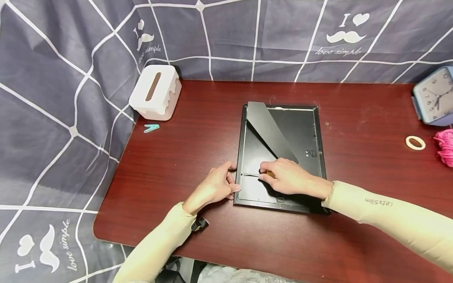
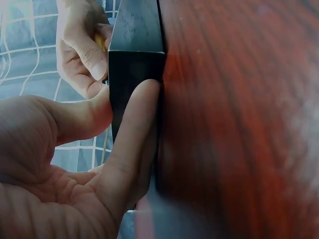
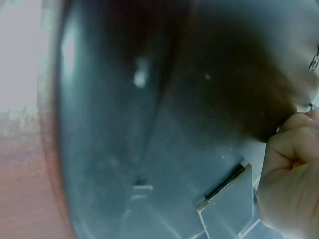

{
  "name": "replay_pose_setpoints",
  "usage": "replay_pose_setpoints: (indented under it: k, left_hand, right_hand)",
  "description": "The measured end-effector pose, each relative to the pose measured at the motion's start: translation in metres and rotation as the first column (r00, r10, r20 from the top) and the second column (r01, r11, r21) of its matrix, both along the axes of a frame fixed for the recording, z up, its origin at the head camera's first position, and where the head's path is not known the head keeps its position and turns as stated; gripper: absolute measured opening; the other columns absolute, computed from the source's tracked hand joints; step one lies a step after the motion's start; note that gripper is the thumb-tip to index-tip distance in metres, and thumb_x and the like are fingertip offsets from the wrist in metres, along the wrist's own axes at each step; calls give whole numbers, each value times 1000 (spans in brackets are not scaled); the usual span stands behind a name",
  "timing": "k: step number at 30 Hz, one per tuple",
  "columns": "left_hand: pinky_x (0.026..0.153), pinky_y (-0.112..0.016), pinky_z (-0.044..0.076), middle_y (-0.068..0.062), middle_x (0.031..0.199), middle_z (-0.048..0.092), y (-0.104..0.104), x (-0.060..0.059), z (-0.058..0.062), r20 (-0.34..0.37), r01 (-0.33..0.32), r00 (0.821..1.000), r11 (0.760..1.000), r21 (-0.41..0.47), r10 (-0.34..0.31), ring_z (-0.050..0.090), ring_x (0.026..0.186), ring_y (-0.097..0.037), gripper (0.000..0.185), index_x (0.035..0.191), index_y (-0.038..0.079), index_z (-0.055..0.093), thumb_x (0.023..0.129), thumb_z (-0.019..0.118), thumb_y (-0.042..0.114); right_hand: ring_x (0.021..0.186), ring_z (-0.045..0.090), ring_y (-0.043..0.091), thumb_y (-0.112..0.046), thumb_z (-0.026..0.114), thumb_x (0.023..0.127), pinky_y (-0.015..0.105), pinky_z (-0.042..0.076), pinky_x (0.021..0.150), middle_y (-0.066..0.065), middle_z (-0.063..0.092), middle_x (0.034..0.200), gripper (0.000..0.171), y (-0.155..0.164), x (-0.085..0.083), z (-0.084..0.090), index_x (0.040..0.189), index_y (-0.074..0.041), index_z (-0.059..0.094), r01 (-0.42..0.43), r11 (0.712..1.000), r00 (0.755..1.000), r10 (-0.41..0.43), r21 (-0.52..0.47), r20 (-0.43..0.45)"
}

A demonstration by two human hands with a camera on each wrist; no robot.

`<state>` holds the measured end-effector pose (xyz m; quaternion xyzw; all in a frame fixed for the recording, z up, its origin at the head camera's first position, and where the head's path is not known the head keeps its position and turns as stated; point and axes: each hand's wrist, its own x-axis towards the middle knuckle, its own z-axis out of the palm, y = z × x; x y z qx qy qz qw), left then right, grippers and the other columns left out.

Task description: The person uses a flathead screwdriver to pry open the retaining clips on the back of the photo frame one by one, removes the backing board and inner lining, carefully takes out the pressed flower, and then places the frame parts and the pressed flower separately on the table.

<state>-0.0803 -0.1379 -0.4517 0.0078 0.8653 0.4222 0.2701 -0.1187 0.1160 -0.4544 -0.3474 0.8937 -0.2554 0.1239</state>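
Only at left wrist: thumb (image 2: 82,117) pinching frame (image 2: 134,64).

Frame (image 1: 281,157) mid-table (image 1: 198,251); tissue box (image 1: 155,91) far left, clock (image 1: 433,95) + tape roll (image 1: 415,142) far right.

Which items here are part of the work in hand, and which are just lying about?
In use:
frame, face down
left hand, gripping the frame's edge
right hand, holding a thin tool

Lying about:
tissue box
clothes peg
clock
tape roll
pink yarn
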Motion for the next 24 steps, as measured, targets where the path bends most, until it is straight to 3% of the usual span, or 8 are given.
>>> replay_pose_setpoints:
  k: [2, 7, 11, 16, 24]
  left_hand:
    - [101, -44, 63, 2, 84, 75, 1, 0, 0, -4, 4, 1000, 1000, 6, -4, 75, 61, -11, 60, 147, 7, 54, 95, 85, 11]
    - [87, -35, 65, 0, 84, 74, 2, 0, -1, -30, 25, 999, 1000, 6, -25, 73, 59, -11, 56, 144, 6, 55, 96, 83, 9]
    - [96, -40, 63, -1, 85, 73, 4, 0, -1, -49, 30, 998, 1000, -5, -30, 73, 58, -12, 54, 143, 6, 55, 96, 82, 8]
    - [106, -48, 57, 2, 86, 72, 4, 0, 0, -56, 45, 997, 998, -39, -47, 73, 64, -9, 51, 141, 8, 55, 97, 81, 8]
    - [96, -42, 57, 4, 82, 69, 3, 0, 3, -91, 88, 991, 993, -82, -95, 71, 61, -7, 46, 134, 9, 56, 96, 82, 8]
  right_hand:
    - [61, 47, 8, -28, 70, 104, 28, 36, 54, -10, 46, 64, 17, 0, -2, -5, 89, -21, 64, -14, 1000, 1000, 14, -28, -6]
    - [59, 45, 4, -32, 70, 104, 25, 35, 53, -12, 45, 64, 18, 4, -6, -19, 89, -24, 64, -30, 997, 1000, 29, -71, -9]
    - [57, 42, 2, -35, 70, 105, 23, 30, 51, -15, 42, 63, 20, 8, -8, -32, 88, -26, 63, -17, 997, 999, 14, -73, -38]
    - [56, 40, 4, -32, 71, 104, 25, 28, 51, -14, 40, 62, 18, 4, -3, -19, 89, -22, 66, 6, 998, 1000, -7, -57, -9]
    - [57, 40, 3, -28, 70, 105, 24, 30, 51, -15, 39, 63, 16, -1, 2, -6, 91, -20, 69, 10, 1000, 1000, -10, -15, -1]
